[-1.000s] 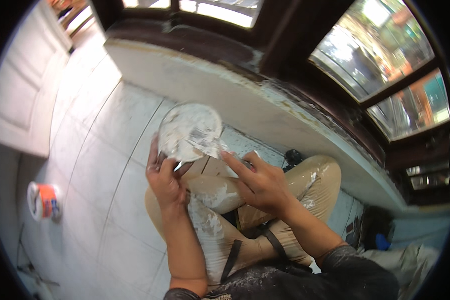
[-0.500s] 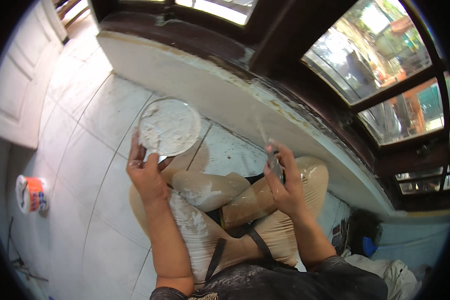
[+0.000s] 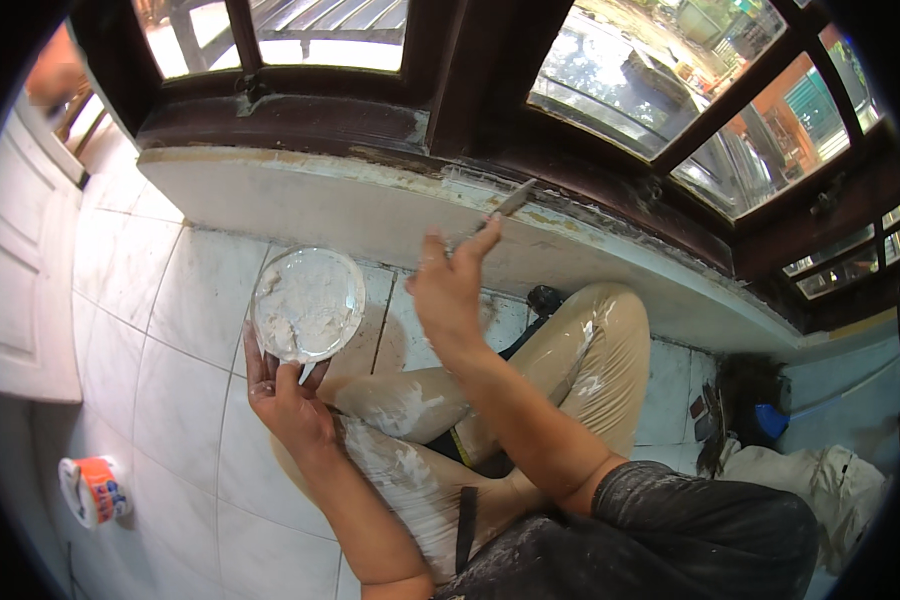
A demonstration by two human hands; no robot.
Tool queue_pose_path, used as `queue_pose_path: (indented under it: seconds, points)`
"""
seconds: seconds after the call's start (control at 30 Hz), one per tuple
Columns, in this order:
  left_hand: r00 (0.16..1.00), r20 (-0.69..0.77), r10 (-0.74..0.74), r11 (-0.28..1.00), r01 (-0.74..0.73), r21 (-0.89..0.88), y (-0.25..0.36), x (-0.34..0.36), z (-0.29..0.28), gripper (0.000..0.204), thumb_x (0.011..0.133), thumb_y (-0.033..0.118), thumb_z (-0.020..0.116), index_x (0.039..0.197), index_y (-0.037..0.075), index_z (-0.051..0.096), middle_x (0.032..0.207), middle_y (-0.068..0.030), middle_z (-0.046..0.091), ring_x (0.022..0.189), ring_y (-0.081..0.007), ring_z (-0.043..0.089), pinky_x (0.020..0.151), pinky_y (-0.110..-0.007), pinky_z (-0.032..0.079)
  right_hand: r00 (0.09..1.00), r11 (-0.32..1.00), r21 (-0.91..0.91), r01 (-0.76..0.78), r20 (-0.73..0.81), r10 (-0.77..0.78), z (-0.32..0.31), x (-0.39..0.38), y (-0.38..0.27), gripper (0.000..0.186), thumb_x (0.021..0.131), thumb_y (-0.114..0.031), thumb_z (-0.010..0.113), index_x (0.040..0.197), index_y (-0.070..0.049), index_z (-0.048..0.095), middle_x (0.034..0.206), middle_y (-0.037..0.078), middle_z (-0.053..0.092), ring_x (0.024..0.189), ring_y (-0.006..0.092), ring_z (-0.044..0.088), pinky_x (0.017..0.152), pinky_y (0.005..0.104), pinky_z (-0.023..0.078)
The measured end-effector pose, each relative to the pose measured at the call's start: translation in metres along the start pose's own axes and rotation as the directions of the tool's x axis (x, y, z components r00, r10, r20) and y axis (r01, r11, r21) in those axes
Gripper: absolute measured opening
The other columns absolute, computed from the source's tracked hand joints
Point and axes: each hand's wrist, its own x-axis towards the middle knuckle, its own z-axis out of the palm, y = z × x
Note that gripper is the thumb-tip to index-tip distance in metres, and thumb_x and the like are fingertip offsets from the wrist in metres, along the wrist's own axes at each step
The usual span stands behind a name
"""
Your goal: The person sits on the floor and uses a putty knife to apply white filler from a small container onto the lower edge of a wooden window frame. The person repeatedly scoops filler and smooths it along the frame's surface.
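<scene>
My left hand grips the near edge of a clear round plate, level above the floor at my left knee. White putty is spread over the plate in a lumpy layer. My right hand is closed around a putty knife, its blade pointing up and right at the window sill. Whether the blade touches the sill I cannot tell. Rough white and yellowish patches run along the sill under the dark window frame. White smears mark my tan trousers.
A small white tub with an orange label stands on the tiled floor at left. Beyond it is a white panelled door. At right lie a dark broom head and pale crumpled cloth.
My right hand has swung up and left with the putty knife, from above my right knee to the sill. The plate sits lower in view, as the view has shifted too.
</scene>
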Motion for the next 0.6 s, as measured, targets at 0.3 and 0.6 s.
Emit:
queue_pose_path:
  seconds: [0.3,0.6]
  points:
    - [0.998,-0.047,-0.035,0.998,0.033,-0.053,-0.001,0.004,-0.012,0.081,0.094,-0.006,0.052,0.175,-0.001,0.042,0.164,-0.0279,0.060,0.136,-0.0405,0.073,0.101,-0.053,0.071,0.961,0.983,-0.051,0.178,0.225,-0.162,0.099,-0.012,0.018,0.089,0.118,-0.014,0.055,0.175,0.012,-0.009,0.183,0.040,0.011,0.174,0.0503,0.015,0.141,0.0500,0.020]
    - [0.997,-0.080,-0.011,0.995,0.003,-0.100,-0.001,0.010,-0.014,0.078,0.097,-0.004,0.053,0.174,-0.001,0.042,0.157,-0.0282,0.065,0.133,-0.0417,0.074,0.106,-0.057,0.069,0.765,0.981,0.026,0.193,0.622,-0.167,0.030,-0.031,-0.019,0.064,0.114,-0.018,0.067,0.171,-0.005,0.043,0.155,0.023,0.064,0.131,0.0327,0.068,0.115,0.0415,0.052]
